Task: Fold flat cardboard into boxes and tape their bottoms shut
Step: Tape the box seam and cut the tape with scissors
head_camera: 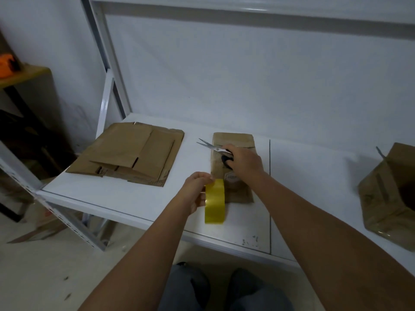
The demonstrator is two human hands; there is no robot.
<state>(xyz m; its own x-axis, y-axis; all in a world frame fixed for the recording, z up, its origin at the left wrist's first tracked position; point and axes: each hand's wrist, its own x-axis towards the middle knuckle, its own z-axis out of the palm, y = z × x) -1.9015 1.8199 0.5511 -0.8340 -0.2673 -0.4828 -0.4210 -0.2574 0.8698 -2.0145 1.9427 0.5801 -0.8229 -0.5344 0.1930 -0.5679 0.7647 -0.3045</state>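
My left hand [195, 192] pinches the top of a yellow tape roll [215, 201], which stands on edge near the front of the white shelf [139, 198], touching the near end of the small box [233, 162]. My right hand [243, 161] grips the black handles of the scissors [213, 146], fingers curled through them; the blades are parted and point left and away, their tips over bare shelf just beyond the box's far left corner. The hand itself lies over the box, which is brown cardboard and sits at mid-shelf with a clear strip of tape along its top; whether the flaps under it are fully closed I cannot tell. To the left, well apart from the box, lies a stack [128, 160] of flat cardboard blanks. At the right edge of the view stands a larger carton [388, 194], open and tilted. Beyond the shelf's left post, a wooden table [27, 74] carries an orange object [6, 65]. My knees [224, 288] show below the shelf's front edge.
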